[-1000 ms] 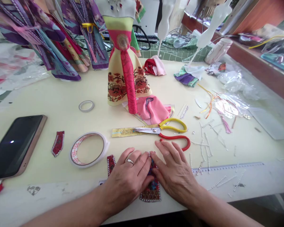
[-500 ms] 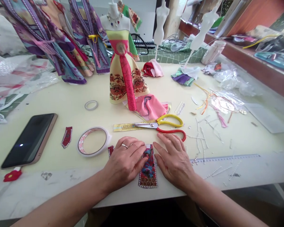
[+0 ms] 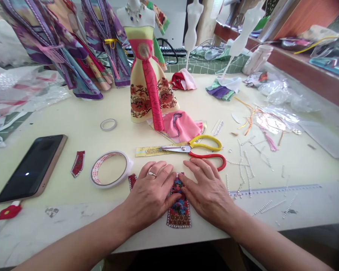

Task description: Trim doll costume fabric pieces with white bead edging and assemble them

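A patterned fabric panel (image 3: 179, 210) lies flat near the table's front edge, dark red and blue with a white beaded border. My left hand (image 3: 149, 192) rests over its left side, fingers stretched out and thumb on the print. From the right, my right hand (image 3: 207, 184) reaches in with its fingers extended, fingertips touching the panel's upper right part. A small dark red beaded piece (image 3: 132, 181) shows partly from under my left hand. Just beyond both hands lie scissors (image 3: 183, 149) with one yellow and one red handle, their blades over a yellow trim strip (image 3: 142, 151).
A tape roll (image 3: 94, 171), a red beaded tab (image 3: 78, 164) and a phone (image 3: 31, 167) lie at left. Behind stands a dressed mannequin (image 3: 142, 75) beside pink cloth (image 3: 183, 126). Bead strings (image 3: 248, 171) and a ruler (image 3: 285, 189) lie at right.
My right hand has moved left, its fingertips now on the panel. My left hand stays over the panel. The whole view has shifted slightly.
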Motion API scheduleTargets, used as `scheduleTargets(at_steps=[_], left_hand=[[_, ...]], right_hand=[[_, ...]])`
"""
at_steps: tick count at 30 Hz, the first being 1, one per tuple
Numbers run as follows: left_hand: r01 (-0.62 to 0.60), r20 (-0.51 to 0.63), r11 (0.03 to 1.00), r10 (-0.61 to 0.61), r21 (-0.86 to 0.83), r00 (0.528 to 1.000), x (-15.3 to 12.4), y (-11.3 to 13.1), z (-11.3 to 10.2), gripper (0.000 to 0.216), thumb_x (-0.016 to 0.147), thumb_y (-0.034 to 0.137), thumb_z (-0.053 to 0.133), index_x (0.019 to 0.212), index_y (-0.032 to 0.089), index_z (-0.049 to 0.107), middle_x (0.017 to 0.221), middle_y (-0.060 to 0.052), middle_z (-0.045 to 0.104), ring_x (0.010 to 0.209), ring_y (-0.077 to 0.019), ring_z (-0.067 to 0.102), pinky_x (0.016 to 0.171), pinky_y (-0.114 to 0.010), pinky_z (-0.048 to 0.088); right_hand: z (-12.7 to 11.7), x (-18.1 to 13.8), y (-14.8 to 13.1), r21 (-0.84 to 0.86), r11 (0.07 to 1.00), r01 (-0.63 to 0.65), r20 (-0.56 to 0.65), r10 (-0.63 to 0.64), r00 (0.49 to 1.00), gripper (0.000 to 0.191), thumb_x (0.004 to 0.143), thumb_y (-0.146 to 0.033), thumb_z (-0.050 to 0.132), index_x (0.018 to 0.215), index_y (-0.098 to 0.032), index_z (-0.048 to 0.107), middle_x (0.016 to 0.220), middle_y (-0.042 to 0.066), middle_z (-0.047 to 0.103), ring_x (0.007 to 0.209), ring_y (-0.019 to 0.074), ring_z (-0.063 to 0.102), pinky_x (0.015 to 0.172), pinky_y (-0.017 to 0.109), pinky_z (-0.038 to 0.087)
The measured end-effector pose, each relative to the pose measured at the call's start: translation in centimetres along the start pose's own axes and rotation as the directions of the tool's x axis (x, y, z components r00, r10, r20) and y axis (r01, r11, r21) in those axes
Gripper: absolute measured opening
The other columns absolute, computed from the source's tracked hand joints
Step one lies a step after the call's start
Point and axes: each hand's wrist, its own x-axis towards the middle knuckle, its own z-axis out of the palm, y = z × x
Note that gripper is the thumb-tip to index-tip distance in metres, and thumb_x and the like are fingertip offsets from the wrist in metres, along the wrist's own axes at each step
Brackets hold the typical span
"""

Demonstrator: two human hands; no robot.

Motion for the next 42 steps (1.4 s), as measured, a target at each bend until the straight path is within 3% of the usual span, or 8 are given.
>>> scheduleTargets(at_steps=[8,13,20,32,39,42], left_hand=[[0.0,-0.073,1.0,-0.001,-0.018,0.997,-0.34,-0.02,-0.17,0.037,0.089,0.038,0.051,0.106,0.008,0.063,0.114,-0.015,0.061,0.111,-0.0296,0.05,0.096,-0.045,0.037],[-0.028,0.002,1.0,0.028,-0.011,1.0,-0.2,0.09,-0.11,0.037,0.091,0.039,0.048,0.111,0.011,0.063,0.119,-0.014,0.06,0.117,-0.0325,0.047,0.097,-0.049,0.035],[-0.003,-0.045,1.0,0.002,-0.029,0.999,-0.28,-0.1,-0.17,0.035,0.09,0.039,0.05,0.098,0.01,0.066,0.119,-0.014,0.061,0.117,-0.0316,0.048,0.099,-0.046,0.034],[0.014,0.023,1.0,-0.014,0.016,1.0,-0.02,-0.07,-0.01,0.04,0.09,0.043,0.048,0.106,0.011,0.065,0.118,-0.014,0.061,0.12,-0.0341,0.046,0.099,-0.05,0.033],[-0.014,-0.083,1.0,0.013,-0.013,0.996,-0.28,-0.28,-0.03,0.037,0.089,0.04,0.052,0.101,0.008,0.065,0.115,-0.014,0.062,0.116,-0.031,0.049,0.099,-0.045,0.034],[-0.03,-0.053,1.0,0.03,0.003,0.998,-0.29,-0.33,0.08,0.037,0.089,0.041,0.051,0.104,0.01,0.065,0.12,-0.014,0.06,0.119,-0.0318,0.047,0.099,-0.047,0.033]], right_hand=[[0.04,0.0,-0.08,-0.014,1.0,0.008,-0.042,-0.009,0.999,0.023,0.088,-0.019,0.049,0.105,-0.017,0.064,0.123,0.013,0.053,0.121,0.0294,0.04,0.099,0.052,0.039],[0.16,-0.06,0.0,-0.012,1.0,0.016,-0.043,-0.016,0.999,0.023,0.088,-0.018,0.049,0.106,-0.016,0.064,0.123,0.013,0.053,0.121,0.0294,0.04,0.101,0.05,0.038],[0.29,-0.11,0.06,-0.004,1.0,0.026,-0.058,-0.026,0.998,0.021,0.087,-0.017,0.05,0.102,-0.014,0.065,0.121,0.015,0.054,0.12,0.0302,0.04,0.1,0.051,0.038],[0.37,-0.13,0.01,0.006,0.999,0.033,-0.055,-0.033,0.998,0.021,0.088,-0.017,0.049,0.103,-0.013,0.064,0.119,0.014,0.054,0.118,0.0297,0.04,0.101,0.049,0.037],[0.37,-0.22,0.06,0.008,1.0,0.027,-0.061,-0.026,0.998,0.021,0.089,-0.018,0.05,0.103,-0.013,0.065,0.118,0.015,0.054,0.118,0.0297,0.04,0.101,0.048,0.037],[0.26,-0.18,-0.03,0.01,1.0,0.026,-0.068,-0.026,0.997,0.022,0.089,-0.018,0.05,0.103,-0.013,0.065,0.118,0.015,0.054,0.117,0.0298,0.04,0.1,0.048,0.038]])
